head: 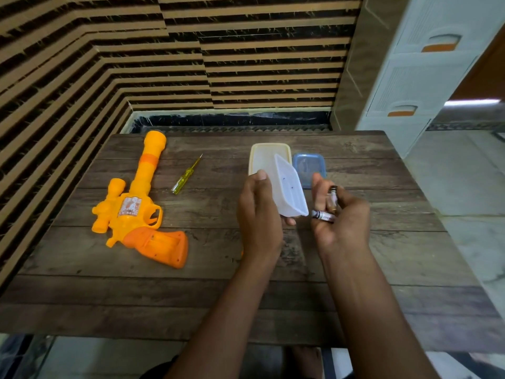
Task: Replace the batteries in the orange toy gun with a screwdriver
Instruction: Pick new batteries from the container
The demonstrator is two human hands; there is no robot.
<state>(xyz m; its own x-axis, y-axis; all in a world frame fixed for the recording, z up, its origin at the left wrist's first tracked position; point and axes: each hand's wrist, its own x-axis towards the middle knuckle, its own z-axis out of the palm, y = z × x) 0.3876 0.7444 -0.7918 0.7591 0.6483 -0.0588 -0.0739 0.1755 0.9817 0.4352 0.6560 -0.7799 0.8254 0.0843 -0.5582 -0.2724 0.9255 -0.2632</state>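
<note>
The orange toy gun (136,203) lies flat on the left part of the wooden worktop (109,296). Its long barrel points away from the person and its darker orange grip is toward the near edge. Just to the right of the barrel lies the screwdriver (185,176), with a clear yellow handle and a thin shaft; it does not touch the gun.

Both hands are above the middle of the worktop, well apart from the gun. The left hand (259,214) grips a white container (289,192) of translucent plastic. The thumb is on its upper edge and the fingers are curled under it. The container is tilted, with its open side turned toward the right hand. The right hand (341,222) is closed around two batteries (325,215): one lies across the fingers, the other stands more upright behind it. I cannot read the labels.

Behind the hands, on the far part of the worktop, a cream-coloured lid (262,157) lies flat, and a small blue container (308,165) stands just beside it on the right. The tilted white container hides part of both.

To the right of the worktop stands a white drawer cabinet (426,77) with orange handles.
</note>
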